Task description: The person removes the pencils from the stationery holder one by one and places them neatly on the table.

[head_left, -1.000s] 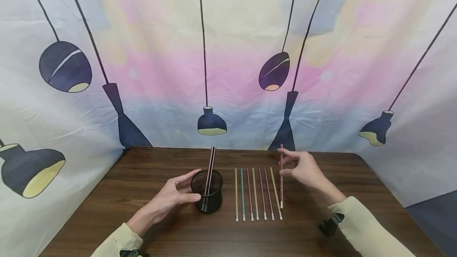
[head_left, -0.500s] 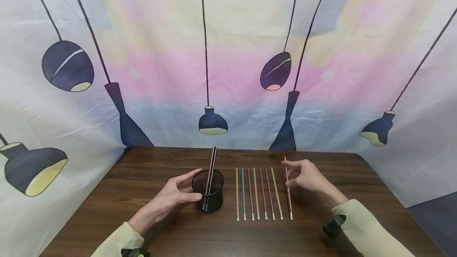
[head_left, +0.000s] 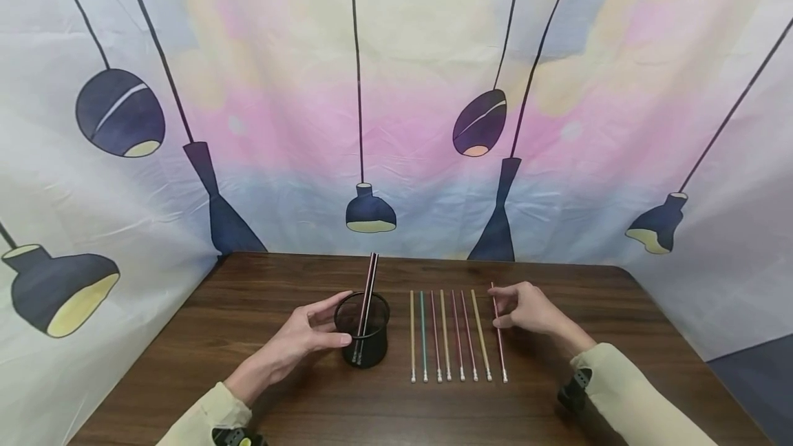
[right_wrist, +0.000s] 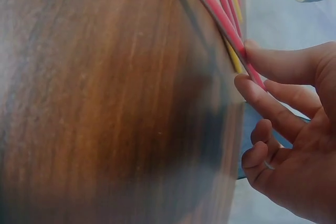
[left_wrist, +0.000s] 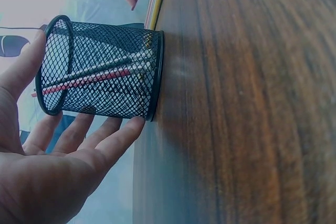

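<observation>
My left hand point(head_left: 296, 340) holds the side of a black mesh pencil cup point(head_left: 372, 355), thumb near its rim and fingers along its wall. Two pencils point(head_left: 373, 274), one dark and one reddish, lean inside the cup with their eraser ends down. To the right, my right hand point(head_left: 534, 308) pinches a pink pencil point(right_wrist: 220, 17) between thumb and fingers near its far end. That pencil's eraser end points toward me, at the right end of a row of pencils. Whether its whole length touches the table is hard to tell.
Several pencils lie side by side between the hands, among them a teal pencil point(head_left: 424, 336) and a yellow pencil point(head_left: 480, 336), erasers toward me. The wooden table point(head_left: 347, 418) ends at a printed cloth backdrop point(head_left: 297, 157) with lamp drawings.
The right hand has brought the pink pencil down and slightly right, lining it up beside the row with a gap. The left hand stays at the cup.
</observation>
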{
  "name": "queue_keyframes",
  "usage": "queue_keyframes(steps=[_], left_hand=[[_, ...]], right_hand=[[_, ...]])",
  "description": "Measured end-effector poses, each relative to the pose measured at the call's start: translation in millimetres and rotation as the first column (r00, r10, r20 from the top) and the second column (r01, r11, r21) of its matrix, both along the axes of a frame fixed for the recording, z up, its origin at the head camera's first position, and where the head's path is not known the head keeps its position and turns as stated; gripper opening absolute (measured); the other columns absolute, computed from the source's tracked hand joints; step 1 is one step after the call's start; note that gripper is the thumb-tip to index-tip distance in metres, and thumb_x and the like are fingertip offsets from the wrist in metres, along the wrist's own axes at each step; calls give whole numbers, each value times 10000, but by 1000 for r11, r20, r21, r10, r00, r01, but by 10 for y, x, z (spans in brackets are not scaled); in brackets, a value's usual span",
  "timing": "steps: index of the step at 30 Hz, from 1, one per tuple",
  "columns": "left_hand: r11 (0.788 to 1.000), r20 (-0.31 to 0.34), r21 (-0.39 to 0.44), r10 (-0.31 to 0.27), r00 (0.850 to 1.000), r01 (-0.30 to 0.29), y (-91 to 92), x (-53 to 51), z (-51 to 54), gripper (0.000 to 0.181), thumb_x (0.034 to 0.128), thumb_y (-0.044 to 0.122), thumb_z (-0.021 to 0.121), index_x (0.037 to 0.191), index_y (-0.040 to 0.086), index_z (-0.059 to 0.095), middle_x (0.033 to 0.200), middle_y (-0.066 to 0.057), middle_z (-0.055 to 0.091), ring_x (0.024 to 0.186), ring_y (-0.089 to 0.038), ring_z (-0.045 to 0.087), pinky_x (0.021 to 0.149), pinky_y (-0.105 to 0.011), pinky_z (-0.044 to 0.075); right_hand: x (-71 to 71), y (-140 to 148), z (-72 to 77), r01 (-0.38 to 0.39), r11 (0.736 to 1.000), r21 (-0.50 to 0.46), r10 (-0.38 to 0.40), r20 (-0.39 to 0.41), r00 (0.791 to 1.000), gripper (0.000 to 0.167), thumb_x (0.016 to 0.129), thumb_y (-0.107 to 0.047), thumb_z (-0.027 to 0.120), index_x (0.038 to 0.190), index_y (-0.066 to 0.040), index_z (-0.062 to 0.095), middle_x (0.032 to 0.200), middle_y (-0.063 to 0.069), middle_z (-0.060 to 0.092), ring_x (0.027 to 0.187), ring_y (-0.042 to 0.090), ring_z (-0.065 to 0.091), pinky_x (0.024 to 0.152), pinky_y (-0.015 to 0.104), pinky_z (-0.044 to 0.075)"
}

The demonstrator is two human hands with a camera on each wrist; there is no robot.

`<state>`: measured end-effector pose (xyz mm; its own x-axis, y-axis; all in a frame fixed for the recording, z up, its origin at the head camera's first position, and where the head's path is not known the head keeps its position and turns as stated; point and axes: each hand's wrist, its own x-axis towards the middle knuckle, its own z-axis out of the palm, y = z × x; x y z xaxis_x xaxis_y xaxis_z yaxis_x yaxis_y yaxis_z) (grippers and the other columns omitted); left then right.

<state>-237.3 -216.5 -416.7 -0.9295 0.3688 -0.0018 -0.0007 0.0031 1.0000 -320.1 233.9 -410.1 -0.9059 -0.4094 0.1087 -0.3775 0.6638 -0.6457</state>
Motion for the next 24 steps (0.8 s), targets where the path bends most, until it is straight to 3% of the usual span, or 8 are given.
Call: queue_keyframes(steps=[12,24], left_hand=[[1000,2,0,0,1000,0,-4,-3,-4,820,927,41,798,1641,122,403,1570,-230,479,1406,-422,501,979,-401,543],[1000,-3,-6,6,1000,-6,-6,-3,-6,816,923,44,803,1636,122,414,1570,-231,479,1414,-424,491,984,-404,541]], right_hand=[[-27,-58,-32,17,998,62,-19,26,999,556,789,-98,930,1291,38,732,848,-38,691,813,143,616,744,384,508],[-73,-93,-48,-34,997,65,29,71,997,522,823,-99,913,1287,50,730,818,-22,650,786,163,569,726,376,455]])
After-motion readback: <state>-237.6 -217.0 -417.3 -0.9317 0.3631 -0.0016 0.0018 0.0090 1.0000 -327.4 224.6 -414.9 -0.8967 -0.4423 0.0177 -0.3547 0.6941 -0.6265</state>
